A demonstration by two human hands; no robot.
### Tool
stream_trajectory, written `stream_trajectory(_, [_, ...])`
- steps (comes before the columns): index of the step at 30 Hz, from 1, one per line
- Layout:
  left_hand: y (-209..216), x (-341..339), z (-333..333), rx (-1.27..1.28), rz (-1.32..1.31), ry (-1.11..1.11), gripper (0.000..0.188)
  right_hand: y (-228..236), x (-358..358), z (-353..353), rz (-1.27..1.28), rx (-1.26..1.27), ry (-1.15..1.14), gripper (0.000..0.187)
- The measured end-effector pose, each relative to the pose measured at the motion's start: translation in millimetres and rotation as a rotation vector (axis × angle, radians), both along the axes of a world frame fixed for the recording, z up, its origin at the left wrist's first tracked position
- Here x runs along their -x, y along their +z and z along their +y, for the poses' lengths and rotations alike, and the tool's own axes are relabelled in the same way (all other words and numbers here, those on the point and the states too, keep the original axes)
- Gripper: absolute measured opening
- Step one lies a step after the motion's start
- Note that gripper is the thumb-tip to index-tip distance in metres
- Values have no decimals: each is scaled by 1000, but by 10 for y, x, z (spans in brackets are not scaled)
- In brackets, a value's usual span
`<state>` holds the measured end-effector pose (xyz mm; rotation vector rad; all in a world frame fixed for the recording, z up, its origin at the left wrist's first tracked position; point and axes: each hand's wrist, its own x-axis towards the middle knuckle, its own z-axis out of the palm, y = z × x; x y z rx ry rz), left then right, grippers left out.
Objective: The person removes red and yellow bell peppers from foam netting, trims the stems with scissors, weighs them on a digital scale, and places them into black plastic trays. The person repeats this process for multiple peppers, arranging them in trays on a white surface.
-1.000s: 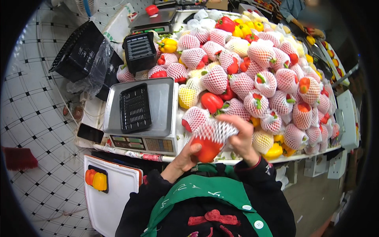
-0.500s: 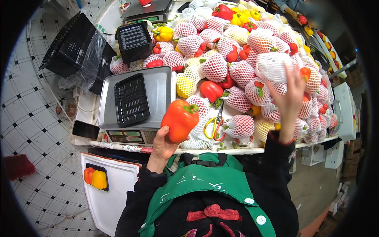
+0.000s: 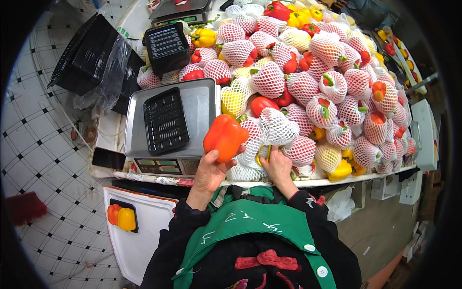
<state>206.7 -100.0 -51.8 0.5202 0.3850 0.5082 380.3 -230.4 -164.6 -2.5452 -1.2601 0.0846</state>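
Note:
An orange-red bell pepper (image 3: 225,137) is held up in my left hand (image 3: 210,172), its fingers wrapped round the underside in front of the scale. My right hand (image 3: 280,168) is down at the table's near edge, its fingers closed at the handles of a pair of scissors (image 3: 263,156). Only a yellow handle loop shows; the blades are hidden. A loose white foam net (image 3: 278,126) lies just beyond that hand. On the steel scale (image 3: 202,115) rests a black plastic tray (image 3: 165,120), with nothing in it.
A big heap of net-wrapped peppers (image 3: 301,86) covers the table to the right. Black stacked trays (image 3: 166,48) stand behind the scale, and a phone (image 3: 108,158) lies to its left. A tray with two peppers (image 3: 126,219) sits on a white lid (image 3: 144,245) below.
My right hand has come down and left from above the heap to the scissors. A white foam net now lies over the scissors' blades. My left hand still holds the pepper, tilted differently.

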Motion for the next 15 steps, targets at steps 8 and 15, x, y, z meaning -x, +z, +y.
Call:
stream_trajectory(8, [-192, 102, 73, -29, 10, -24, 72, 292, -163, -366, 694, -331, -139, 47])
stream_trajectory(15, [-20, -10, 39, 190, -143, -5, 79, 1056, -191, -607, 476, -426, 76, 61])
